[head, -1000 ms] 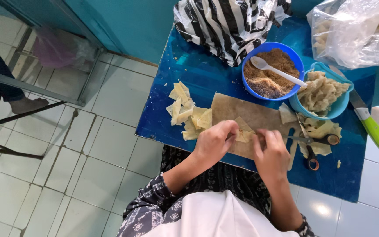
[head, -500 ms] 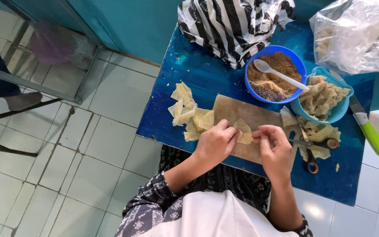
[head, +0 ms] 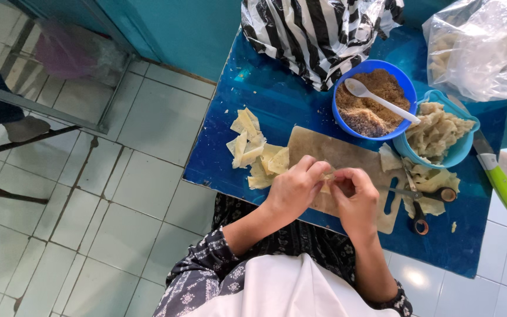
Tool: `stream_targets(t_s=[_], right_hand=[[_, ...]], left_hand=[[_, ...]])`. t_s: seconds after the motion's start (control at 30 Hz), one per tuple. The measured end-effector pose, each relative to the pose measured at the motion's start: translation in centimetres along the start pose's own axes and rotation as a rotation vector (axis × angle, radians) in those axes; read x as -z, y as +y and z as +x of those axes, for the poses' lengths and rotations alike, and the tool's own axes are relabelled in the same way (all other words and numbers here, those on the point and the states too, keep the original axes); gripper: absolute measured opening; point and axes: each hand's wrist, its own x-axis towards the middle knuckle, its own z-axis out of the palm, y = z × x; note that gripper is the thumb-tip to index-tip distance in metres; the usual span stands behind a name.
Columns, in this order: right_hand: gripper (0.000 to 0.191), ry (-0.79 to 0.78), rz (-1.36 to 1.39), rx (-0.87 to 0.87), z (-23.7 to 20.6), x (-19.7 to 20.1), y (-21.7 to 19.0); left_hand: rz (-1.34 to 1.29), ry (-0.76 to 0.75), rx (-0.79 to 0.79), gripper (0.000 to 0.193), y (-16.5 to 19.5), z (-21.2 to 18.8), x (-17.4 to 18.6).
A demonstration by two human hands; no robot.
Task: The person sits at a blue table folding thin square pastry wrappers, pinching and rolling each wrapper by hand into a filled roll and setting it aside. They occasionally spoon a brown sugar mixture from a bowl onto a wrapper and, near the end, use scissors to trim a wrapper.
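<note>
1. While I watch from the head camera, the left hand and the right hand have drawn closer together than a moment ago, when they lay lower and flatter on the cutting board.
2. Both hands now pinch one small pale wrapper between their fingertips, lifted just off the board; the fingers are curled tight on it, so I judge a fold or a seal is under way rather than a fresh pick-up.
3. The wrapper looks thin, soft and pliable, cream-coloured, mostly hidden by the fingers.
4. To the left of the left hand lies a loose heap of wrapper pieces, flat, angular and slightly curled at the edges, on the glossy blue counter.
5. Beyond the hands stands a round blue bowl of brown crumbly filling with a smooth white spoon resting in it.
6. Just right of that bowl a lighter blue tub holds crumpled finished pieces.
7. Near the right hand lie scissors; farther right, a green-handled knife.
</note>
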Motion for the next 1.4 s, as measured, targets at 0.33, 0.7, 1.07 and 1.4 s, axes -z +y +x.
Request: stream_targets(t_s=[0.33, 0.7, 1.07, 1.4], right_hand=[[0.027, -0.24, -0.533, 0.454, 0.6, 2.9, -3.2], [0.011, -0.13, -0.343, 0.27, 1.6, 1.3, 0.3], [0.024, -0.263, -0.341, 0.541, 2.6, 2.6, -1.2], [0.01, -0.35, -0.22, 0.074, 4.1, 2.1, 0.4]], left_hand=[[0.203, -0.107, -0.206, 0.01, -0.9, -0.1, 1.0], [0.209, -0.101, -0.349, 0.017, -2.3, -0.2, 1.2], [0.189, -0.067, -0.254, 0.01, -2.7, 1.0, 0.5], [0.288, -0.183, -0.143, 0.016, -3.4, 2.1, -1.0]])
